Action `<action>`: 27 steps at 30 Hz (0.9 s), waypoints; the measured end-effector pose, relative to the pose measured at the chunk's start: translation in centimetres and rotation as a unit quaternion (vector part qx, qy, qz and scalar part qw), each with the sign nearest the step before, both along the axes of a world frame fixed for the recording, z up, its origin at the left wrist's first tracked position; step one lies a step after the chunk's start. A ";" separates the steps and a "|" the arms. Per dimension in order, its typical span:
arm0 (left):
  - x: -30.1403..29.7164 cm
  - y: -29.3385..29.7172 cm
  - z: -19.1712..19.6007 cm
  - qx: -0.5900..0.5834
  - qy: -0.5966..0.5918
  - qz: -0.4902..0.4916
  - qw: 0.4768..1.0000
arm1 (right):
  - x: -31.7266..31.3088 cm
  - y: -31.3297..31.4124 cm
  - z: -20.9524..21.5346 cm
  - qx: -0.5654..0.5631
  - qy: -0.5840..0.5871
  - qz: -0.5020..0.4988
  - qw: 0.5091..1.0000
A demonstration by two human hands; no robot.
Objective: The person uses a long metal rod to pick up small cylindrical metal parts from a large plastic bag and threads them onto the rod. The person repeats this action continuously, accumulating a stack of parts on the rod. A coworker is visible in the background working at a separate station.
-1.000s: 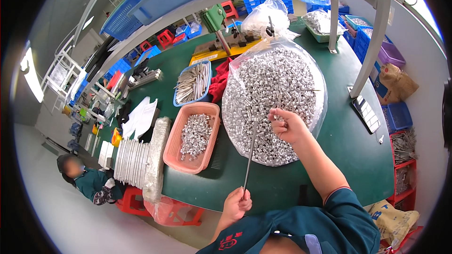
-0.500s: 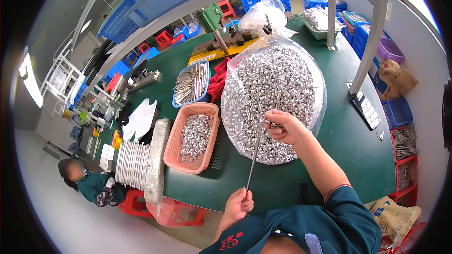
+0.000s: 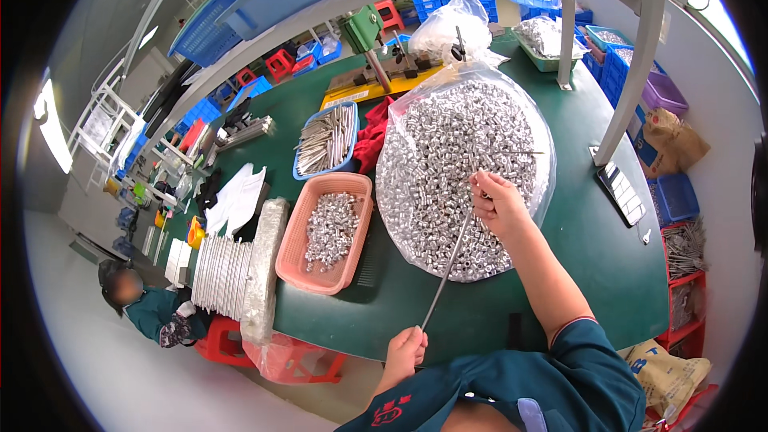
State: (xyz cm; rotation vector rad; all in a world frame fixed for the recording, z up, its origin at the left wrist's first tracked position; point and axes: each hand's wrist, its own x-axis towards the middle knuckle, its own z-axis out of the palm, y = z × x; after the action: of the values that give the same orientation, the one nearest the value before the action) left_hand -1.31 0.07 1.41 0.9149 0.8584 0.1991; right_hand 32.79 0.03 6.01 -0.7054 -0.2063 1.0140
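My left hand (image 3: pixel 406 350), near the table's front edge, is closed round the lower end of a thin grey metal rod (image 3: pixel 446 274). The rod slants up and to the right, over the near edge of a big clear plastic bag (image 3: pixel 386 228) heaped with small silver metal sleeves (image 3: pixel 456 132). Above the heap, just past the rod's upper end, my right hand (image 3: pixel 500 202) has its fingers pinched together. Whatever lies in those fingers is too small to make out. Another thin rod (image 3: pixel 520 152) lies across the sleeves beyond my right hand.
Left of the bag stand a pink basket (image 3: pixel 284 266) of small metal pieces and a blue basket (image 3: pixel 354 148) of rods. Behind is a green-headed press (image 3: pixel 362 28). A phone (image 3: pixel 621 194) lies at right. A shelf post (image 3: pixel 636 60) rises there. A co-worker (image 3: pixel 152 312) sits at far left.
My right hand has moved up and slightly right, off the rod's upper end. The rod now leans further right, still in my left hand.
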 end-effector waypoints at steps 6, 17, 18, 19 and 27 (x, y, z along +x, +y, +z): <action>0.4 0.5 0.8 0.045 -0.046 0.037 0.997 | 0.6 -0.2 0.0 0.086 0.132 0.187 0.970; 0.3 0.8 0.3 0.037 -0.043 0.043 0.998 | 0.1 -0.2 0.1 0.076 0.174 0.181 0.965; 0.3 0.8 0.3 0.037 -0.043 0.041 0.998 | 0.0 -0.2 0.1 0.074 0.173 0.178 0.966; 0.3 0.8 0.3 0.038 -0.044 0.042 0.997 | 0.0 -0.3 0.2 0.074 0.178 0.184 0.964; 0.7 0.7 1.2 0.033 -0.073 0.072 0.994 | -0.4 -0.2 0.5 0.059 0.192 0.206 0.958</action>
State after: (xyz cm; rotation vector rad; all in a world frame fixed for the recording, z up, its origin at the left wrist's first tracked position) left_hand -0.64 0.81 2.61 0.8896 0.7859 0.4156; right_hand 32.35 -0.18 6.52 -0.3481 -0.0728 1.5021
